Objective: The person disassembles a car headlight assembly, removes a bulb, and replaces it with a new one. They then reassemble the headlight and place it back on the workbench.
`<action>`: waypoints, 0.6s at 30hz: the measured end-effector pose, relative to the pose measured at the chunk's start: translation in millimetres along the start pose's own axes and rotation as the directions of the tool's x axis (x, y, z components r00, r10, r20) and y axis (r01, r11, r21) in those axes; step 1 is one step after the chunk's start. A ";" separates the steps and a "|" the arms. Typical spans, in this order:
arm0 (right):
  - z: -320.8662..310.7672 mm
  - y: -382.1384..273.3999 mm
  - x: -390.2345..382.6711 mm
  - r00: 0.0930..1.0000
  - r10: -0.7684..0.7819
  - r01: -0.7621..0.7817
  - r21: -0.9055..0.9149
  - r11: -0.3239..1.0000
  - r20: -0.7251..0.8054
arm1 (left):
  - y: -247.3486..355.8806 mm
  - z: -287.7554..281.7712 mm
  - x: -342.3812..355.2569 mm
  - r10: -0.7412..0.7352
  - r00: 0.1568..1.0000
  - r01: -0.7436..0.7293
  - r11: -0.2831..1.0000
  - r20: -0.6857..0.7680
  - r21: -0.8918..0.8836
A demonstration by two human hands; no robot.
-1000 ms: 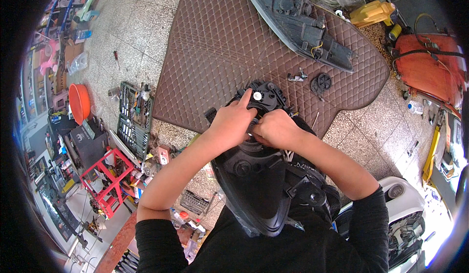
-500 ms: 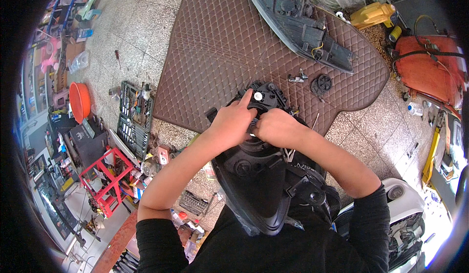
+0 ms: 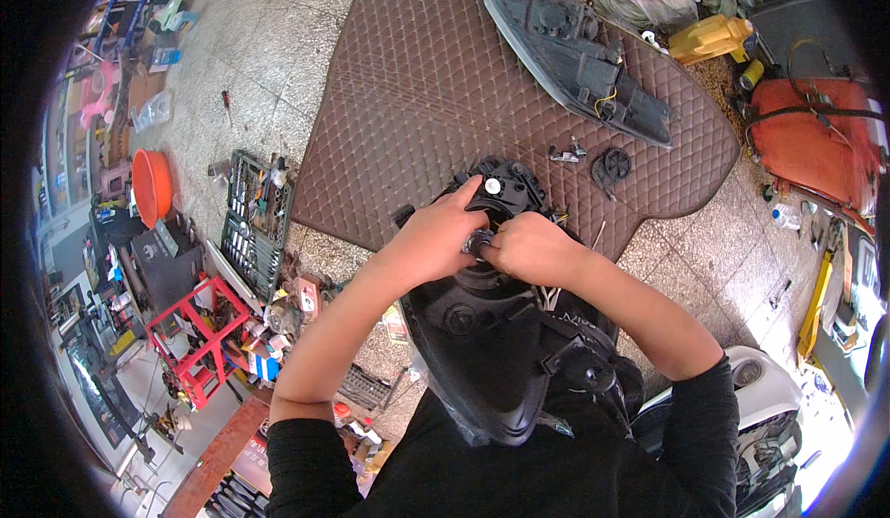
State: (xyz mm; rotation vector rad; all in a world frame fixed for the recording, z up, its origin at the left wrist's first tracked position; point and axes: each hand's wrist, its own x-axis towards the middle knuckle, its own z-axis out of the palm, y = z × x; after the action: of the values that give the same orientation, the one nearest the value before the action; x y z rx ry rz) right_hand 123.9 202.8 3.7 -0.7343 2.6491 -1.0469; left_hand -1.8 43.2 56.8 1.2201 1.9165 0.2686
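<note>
A black car headlight assembly (image 3: 468, 319) rests against my front, its back toward me. My left hand (image 3: 440, 235) lies on its housing, index finger stretched along the rim beside a round white knob (image 3: 492, 185), the other fingers curled in at the round opening. My right hand (image 3: 533, 251) is closed, fingertips pinched at a small dark round part (image 3: 477, 243) with a shiny edge, which sits between both hands. Its exact kind is hidden by the fingers. Beyond my hands, a round black cap (image 3: 611, 170) and a small metal-and-black piece (image 3: 568, 152) lie on the brown quilted mat (image 3: 399, 101).
Another headlight housing (image 3: 579, 64) lies at the mat's far right. To the left are an open socket set (image 3: 255, 221), an orange basin (image 3: 151, 189) and a red frame (image 3: 199, 340). A yellow jug (image 3: 709, 40) and an orange-red machine (image 3: 811, 129) stand at the right.
My fingers have shifted slightly at the opening, and the dark round part between them shows more. The view has tilted a little; the headlight stays in place.
</note>
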 end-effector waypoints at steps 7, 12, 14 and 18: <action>-10.8 -4.9 -12.8 0.911 0.075 -0.043 0.089 0.995 -0.406 | -15.2 -16.6 -5.9 0.046 0.999 -0.045 0.946 -0.004 -0.321; -31.6 -15.5 -39.0 0.723 0.368 -0.159 0.377 0.912 -0.584 | -26.0 -15.2 -13.6 0.048 0.987 -0.106 0.913 -0.155 -0.393; -34.2 -20.1 -41.7 0.683 0.469 -0.173 0.501 0.848 -0.559 | -21.0 -9.5 -13.2 0.069 0.972 -0.161 0.892 -0.225 -0.422; -30.0 -22.0 -34.4 0.661 0.744 -0.128 0.961 0.243 -0.100 | -9.6 -7.4 -11.2 0.087 0.914 -0.281 0.840 -0.396 -0.464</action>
State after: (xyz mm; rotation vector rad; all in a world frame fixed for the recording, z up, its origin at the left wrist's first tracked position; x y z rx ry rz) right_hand 150.9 224.4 40.8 0.7227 1.7286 -2.3796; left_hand -11.4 30.9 62.0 1.0324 1.8426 1.1094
